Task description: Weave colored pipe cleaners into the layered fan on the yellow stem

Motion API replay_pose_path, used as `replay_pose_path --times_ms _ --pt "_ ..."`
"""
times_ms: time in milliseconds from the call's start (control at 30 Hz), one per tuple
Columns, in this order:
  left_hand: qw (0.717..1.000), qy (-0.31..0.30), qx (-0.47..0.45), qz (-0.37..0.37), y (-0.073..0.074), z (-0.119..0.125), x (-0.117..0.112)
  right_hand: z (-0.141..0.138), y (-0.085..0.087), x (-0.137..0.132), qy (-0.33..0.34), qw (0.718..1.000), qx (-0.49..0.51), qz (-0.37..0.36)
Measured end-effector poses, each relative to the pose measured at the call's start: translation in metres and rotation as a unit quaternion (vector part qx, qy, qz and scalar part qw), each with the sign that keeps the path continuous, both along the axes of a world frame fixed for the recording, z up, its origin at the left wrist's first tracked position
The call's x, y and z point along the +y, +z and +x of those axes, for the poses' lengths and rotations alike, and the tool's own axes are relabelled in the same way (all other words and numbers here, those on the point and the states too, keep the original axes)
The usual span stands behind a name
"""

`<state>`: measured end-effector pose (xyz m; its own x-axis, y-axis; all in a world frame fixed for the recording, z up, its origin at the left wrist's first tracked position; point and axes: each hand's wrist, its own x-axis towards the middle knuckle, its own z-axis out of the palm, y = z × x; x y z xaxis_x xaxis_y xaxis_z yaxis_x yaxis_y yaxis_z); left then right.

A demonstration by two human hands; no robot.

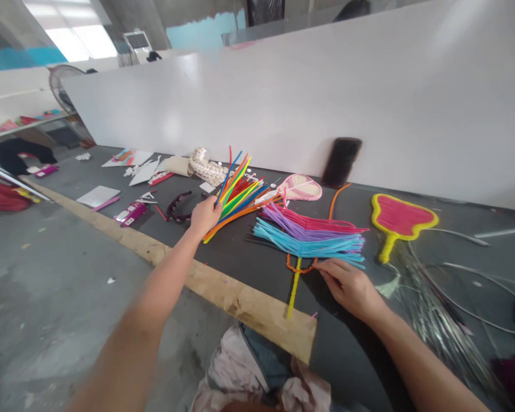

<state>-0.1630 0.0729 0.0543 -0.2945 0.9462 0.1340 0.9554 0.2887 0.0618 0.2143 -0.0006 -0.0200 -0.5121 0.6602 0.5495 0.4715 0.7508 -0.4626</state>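
My left hand (206, 214) is closed at the near end of a bunch of multicoloured pipe cleaners (240, 200), pinching a blue pipe cleaner (228, 174) that sticks up from it. On the dark table to the right lies a layered piece of pipe cleaners, with red, purple (300, 224) and light blue rows (302, 246) bent in a shallow V. A twisted yellow stem (294, 289) runs down from its middle. Across that stem curves a twisted orange pipe cleaner (301, 270); the fingertips of my right hand (347, 283) pinch its right end.
A finished red fan with a yellow edge (403, 217) lies at right, beside silvery strands (438, 315). A phone (342, 162) leans on the white partition (283, 97). Further left are a pink oval piece (300, 187), a dark hair clip (178, 207) and a purple box (131, 213).
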Motion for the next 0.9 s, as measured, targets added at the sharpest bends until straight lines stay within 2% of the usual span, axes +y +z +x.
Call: replay_pose_path --times_ms 367,533,667,900 --pt "0.999 -0.035 -0.038 -0.001 -0.01 -0.006 -0.001 0.0 0.0 0.0 0.007 1.0 0.002 -0.014" --pt "0.995 -0.097 -0.018 -0.014 -0.013 -0.001 -0.001 0.001 0.001 0.0 0.001 1.0 -0.002 -0.021" --pt "0.989 -0.148 0.014 -0.022 -0.017 0.011 -0.006 0.0 0.002 0.0 0.0 1.0 -0.001 -0.015" --pt "0.98 -0.18 0.08 -0.001 -0.034 0.048 -0.035 -0.001 0.003 0.0 0.002 1.0 0.004 -0.015"
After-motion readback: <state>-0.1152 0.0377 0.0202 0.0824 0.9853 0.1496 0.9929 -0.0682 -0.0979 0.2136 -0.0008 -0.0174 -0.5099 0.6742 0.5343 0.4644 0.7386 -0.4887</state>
